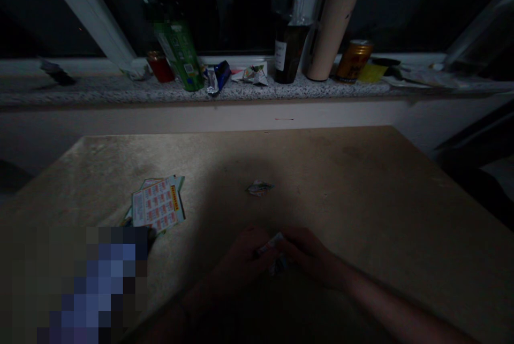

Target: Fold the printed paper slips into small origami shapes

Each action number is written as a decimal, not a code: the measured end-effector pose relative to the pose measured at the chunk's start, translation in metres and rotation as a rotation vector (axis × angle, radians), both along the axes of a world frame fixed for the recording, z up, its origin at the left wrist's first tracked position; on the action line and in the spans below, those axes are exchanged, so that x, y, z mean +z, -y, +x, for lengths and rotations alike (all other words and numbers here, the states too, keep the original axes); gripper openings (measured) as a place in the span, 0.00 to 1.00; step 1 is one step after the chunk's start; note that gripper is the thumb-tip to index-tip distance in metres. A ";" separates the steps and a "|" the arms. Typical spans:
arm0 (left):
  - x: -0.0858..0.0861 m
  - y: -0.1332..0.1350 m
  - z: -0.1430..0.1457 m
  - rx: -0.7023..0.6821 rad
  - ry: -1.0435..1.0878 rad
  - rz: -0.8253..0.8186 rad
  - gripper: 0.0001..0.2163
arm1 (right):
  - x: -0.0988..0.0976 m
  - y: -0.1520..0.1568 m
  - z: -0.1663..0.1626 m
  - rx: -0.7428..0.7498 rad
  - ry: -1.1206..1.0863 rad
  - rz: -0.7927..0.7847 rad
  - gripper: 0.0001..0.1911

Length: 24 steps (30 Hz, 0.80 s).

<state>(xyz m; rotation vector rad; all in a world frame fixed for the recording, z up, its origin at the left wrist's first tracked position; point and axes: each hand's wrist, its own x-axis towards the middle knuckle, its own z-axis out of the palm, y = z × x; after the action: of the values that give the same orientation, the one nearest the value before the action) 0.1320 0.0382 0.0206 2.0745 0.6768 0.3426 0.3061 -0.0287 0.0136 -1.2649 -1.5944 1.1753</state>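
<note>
Low in the middle of the view, in dim light, my left hand (244, 255) and my right hand (311, 253) meet over a small piece of folded printed paper (270, 246). Fingers of both hands are closed on it, and they hide much of it. A little farther out on the table lies a small folded paper (259, 188), apart from both hands. To the left is a small stack of printed paper sheets (156, 204) with rows of reddish boxes on the top one.
The wooden table (341, 172) ends at a wall below a speckled windowsill (241, 89). On the sill stand a green bottle (182, 57), a dark cup with straw (289, 52), a cardboard tube (335, 22), an orange can (353, 62) and crumpled wrappers (255, 73). The lower left is pixelated.
</note>
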 end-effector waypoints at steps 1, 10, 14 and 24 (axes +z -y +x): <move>0.000 0.000 0.000 -0.008 0.003 0.003 0.15 | -0.001 0.000 -0.001 -0.005 0.022 0.007 0.19; 0.006 0.002 0.002 -0.018 0.006 -0.023 0.16 | -0.001 0.000 0.000 0.001 0.058 0.027 0.19; 0.008 0.004 0.002 0.016 0.004 -0.034 0.19 | 0.001 -0.001 0.001 -0.031 -0.038 -0.014 0.21; 0.007 0.004 0.003 -0.095 -0.035 0.099 0.20 | -0.002 0.002 0.000 -0.091 0.047 -0.009 0.22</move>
<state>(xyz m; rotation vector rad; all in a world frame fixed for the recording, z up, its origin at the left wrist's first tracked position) 0.1355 0.0338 0.0279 2.2026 0.5900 0.2918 0.3058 -0.0304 0.0115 -1.3655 -1.5501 1.1052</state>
